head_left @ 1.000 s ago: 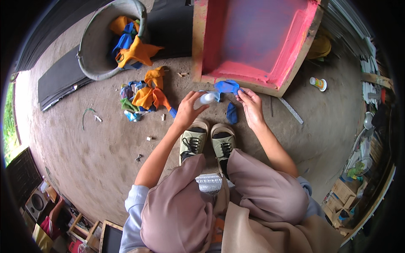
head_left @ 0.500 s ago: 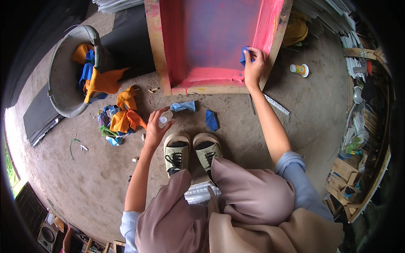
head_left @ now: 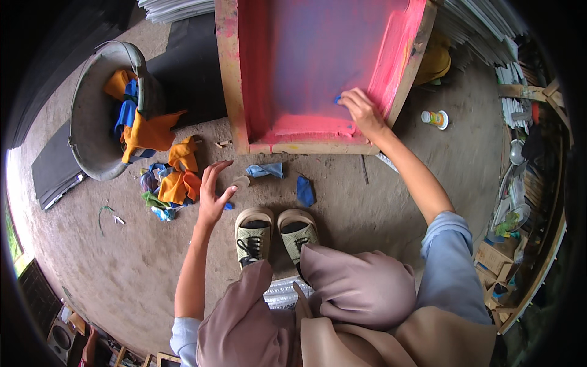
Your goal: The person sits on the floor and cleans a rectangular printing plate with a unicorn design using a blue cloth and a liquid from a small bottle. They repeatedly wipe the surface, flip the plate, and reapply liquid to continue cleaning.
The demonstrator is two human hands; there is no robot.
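Observation:
My right hand point(head_left: 364, 113) pinches a small blue cloth point(head_left: 337, 99), only its edge showing past the fingertips. The cloth is against the bluish panel inside a wooden frame point(head_left: 231, 67) with wet pink paint or ink around its inner border point(head_left: 318, 125). My left hand point(head_left: 214, 192) is over the floor with fingers and thumb spread apart. Just past its thumb is a small translucent cup point(head_left: 241, 181); whether they touch is unclear. A light-blue folded cloth point(head_left: 265, 170) and a darker blue cloth scrap point(head_left: 304, 191) lie between the frame and my shoes.
At left a tipped grey bucket point(head_left: 92, 122) spills orange and blue cloths. A pile of coloured rags point(head_left: 177, 183) lies beside it. A printed plastic cup point(head_left: 435, 118) lies right of the frame, near a yellow cloth point(head_left: 435, 58). Stacked white sheets point(head_left: 474, 27) and cardboard boxes point(head_left: 495, 254) line the right.
My right hand has moved with the blue cloth from the frame's right inner side toward the panel's middle. My left hand has shifted left, its fingers now spread away from the translucent cup.

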